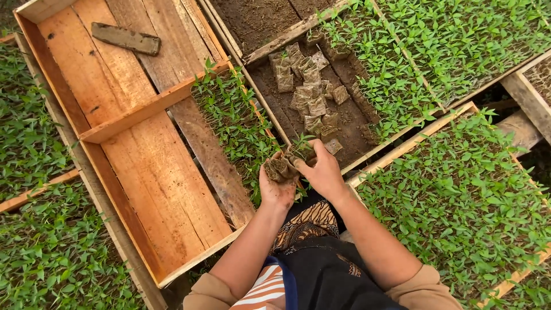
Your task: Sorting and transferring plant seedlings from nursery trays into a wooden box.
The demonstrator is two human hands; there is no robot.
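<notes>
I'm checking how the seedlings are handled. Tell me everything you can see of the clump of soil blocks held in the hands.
The clump of soil blocks is a small bunch of brown, earthy seedling plugs pressed side by side, with thin green sprouts rising from the far ones. It looks crumbly and dark. The left hand cups it from below and the right hand grips it from the side. It is held above the edge of the wooden tray, beside a strip of green seedlings.

Green seedlings (459,189) — brown soil blocks (313,95) (orange-tan wooden tray (143,166)).
</notes>
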